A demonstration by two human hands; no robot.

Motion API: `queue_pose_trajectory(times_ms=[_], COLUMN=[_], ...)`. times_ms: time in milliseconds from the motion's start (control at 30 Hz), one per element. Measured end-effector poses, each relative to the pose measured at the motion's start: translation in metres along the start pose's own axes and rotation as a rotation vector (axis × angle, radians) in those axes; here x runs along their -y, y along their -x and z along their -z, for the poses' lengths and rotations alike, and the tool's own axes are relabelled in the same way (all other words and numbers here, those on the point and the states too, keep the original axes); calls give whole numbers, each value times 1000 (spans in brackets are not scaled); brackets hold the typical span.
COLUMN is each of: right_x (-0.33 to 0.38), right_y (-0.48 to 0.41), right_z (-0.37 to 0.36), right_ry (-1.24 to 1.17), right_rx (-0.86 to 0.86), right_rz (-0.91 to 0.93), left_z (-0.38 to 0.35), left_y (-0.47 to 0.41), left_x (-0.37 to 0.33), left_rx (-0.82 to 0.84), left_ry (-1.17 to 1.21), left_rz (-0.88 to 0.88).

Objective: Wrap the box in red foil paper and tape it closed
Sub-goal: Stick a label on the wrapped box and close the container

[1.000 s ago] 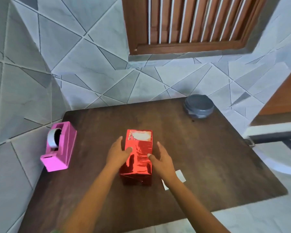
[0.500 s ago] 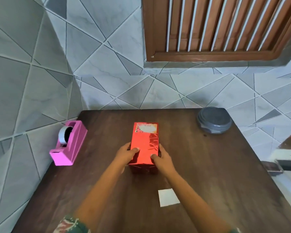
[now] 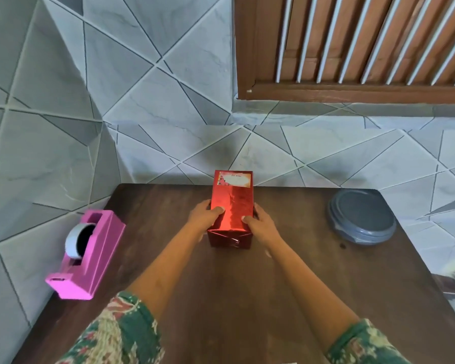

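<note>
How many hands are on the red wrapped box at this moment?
2. The left hand grips the red wrapped box on its left side, thumb on top; the right hand grips its right side, thumb on top too. No other hand shows.

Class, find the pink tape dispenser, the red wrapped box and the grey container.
pink tape dispenser [image 3: 99, 258], head view, on its pink side wall.
red wrapped box [image 3: 233, 203], head view, middle of its top face.
grey container [image 3: 361, 215], head view, centre of its lid.
</note>
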State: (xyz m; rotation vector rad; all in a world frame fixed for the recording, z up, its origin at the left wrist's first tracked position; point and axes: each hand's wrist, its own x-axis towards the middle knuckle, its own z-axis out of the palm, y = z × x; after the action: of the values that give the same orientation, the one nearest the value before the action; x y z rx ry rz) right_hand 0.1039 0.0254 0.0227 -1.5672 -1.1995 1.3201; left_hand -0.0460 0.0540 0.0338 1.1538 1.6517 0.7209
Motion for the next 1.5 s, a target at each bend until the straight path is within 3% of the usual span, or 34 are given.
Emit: queue_pose_trajectory(times_ms=[300, 400, 533, 667, 833, 1033, 1167, 1367, 1500], right_x=[-15, -17, -22, -47, -89, -129, -137, -141, -130], right_y=[-28, -21, 16, 75, 140, 192, 205, 214, 212], right_z=[-9, -6, 11, 28, 44, 61, 72, 83, 96], right_ry=[-11, -17, -9, -15, 9, -9, -51, -64, -86], right_rx=[-32, -65, -143, -154, -161, -188, -213, -249, -294], right_rz=[-29, -38, 6, 35, 11, -41, -61, -69, -37], left_z=[-3, -1, 5, -12, -55, -107, -124, -127, -127], left_y=[-36, -28, 12, 72, 138, 191, 203, 200, 190], left_x=[14, 17, 33, 58, 95, 127, 139, 131, 95], left_rx=[18, -59, -294, -336, -91, 249, 272, 239, 243], left_ry=[6, -39, -76, -199, -194, -584, -826, -668, -75], left_rz=[29, 6, -201, -356, -295, -272, -228, -108, 91])
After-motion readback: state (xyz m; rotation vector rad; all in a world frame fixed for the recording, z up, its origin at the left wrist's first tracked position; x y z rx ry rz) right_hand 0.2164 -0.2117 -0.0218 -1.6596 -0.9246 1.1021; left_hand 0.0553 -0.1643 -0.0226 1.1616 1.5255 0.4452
